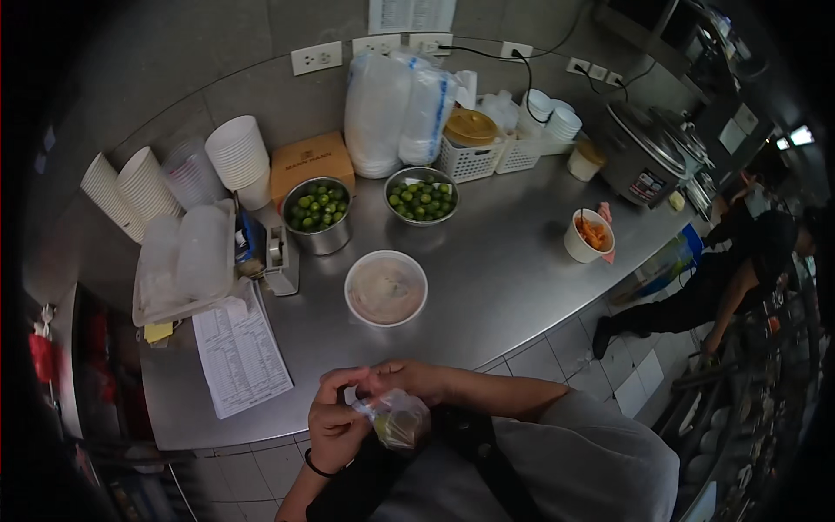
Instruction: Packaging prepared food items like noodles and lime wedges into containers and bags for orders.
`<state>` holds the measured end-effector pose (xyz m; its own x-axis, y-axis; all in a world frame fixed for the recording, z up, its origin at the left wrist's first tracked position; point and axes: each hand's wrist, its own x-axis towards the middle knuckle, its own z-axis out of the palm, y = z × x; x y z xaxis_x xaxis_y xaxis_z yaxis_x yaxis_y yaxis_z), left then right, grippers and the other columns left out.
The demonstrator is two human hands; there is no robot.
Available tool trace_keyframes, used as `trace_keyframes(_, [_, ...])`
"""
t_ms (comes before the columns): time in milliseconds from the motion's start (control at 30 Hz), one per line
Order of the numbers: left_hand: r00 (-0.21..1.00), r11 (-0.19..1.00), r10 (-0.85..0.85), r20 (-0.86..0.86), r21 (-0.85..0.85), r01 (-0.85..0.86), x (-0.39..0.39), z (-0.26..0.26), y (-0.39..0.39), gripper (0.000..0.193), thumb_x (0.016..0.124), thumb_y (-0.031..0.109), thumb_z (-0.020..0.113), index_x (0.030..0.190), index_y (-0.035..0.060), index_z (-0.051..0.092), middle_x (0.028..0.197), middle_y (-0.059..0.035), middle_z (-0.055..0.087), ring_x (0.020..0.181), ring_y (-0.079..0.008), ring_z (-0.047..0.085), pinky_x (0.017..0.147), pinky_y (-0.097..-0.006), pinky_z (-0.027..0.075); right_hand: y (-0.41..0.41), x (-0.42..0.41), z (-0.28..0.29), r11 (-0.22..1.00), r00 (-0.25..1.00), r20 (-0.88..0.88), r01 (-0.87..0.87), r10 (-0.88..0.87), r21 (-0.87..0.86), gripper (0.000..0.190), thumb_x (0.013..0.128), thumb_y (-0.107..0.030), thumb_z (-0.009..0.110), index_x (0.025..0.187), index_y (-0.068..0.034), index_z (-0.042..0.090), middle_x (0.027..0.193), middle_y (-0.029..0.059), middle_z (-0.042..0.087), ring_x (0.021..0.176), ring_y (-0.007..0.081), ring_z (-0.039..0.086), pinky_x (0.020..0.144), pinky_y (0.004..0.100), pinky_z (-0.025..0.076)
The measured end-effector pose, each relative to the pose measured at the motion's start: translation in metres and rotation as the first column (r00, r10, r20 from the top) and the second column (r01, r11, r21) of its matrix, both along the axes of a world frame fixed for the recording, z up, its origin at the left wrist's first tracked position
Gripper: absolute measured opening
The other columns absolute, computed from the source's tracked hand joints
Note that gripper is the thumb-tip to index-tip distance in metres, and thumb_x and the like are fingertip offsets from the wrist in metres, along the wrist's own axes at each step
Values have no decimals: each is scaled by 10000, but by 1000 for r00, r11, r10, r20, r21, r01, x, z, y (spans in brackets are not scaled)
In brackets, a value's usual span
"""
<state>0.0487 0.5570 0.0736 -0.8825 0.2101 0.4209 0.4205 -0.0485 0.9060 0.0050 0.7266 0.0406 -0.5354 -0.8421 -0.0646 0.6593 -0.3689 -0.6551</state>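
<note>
My left hand [339,417] and my right hand [404,382] meet at the table's front edge, close to my body. Between their fingers is the gathered neck of a small clear plastic bag [403,421], which hangs down with something yellowish-green inside. Beyond them on the steel table stands a round white tub [386,288] holding a pale pinkish-brown mass. Farther back, two metal bowls hold small green citrus fruits, one at the left [317,207] and one at the right [422,196].
Printed sheets [244,355], a tape dispenser [282,264] and a plastic tray [186,313] lie left. Stacked cups [241,156], a cardboard box [313,163] and baskets [470,163] line the wall. A cup of orange food [589,236] and a rice cooker [642,156] stand right; a person [724,274] bends beyond.
</note>
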Motion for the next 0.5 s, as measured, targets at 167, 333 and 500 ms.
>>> trace_keyframes(167, [971,855,-29,-238,-509,-99,-15,0,10,88,544,-41,611,604,23,605,953,-107,544,911,-260,505,782,-344,397,25,4,-37,999,1000,-2,19,-19,33,221,916,-274,499,991,-69,531,949,-36,519,832,46,491,684,209,417])
trace_keyframes(333, [873,601,-118,-473,-734,-317,-19,-46,31,154,662,52,606,775,62,502,779,-87,476,799,-274,485,680,-386,373,49,13,-28,893,828,-557,301,-70,335,274,860,-236,559,1029,-64,428,943,21,492,855,110,493,699,261,418])
trace_keyframes(500, [978,646,-31,-205,-751,-137,-15,-65,69,147,738,44,585,848,38,488,808,-138,482,765,-349,485,705,-426,392,73,20,-38,532,148,-922,779,358,332,399,716,-89,571,1095,-35,458,1082,127,500,1004,272,496,858,367,380])
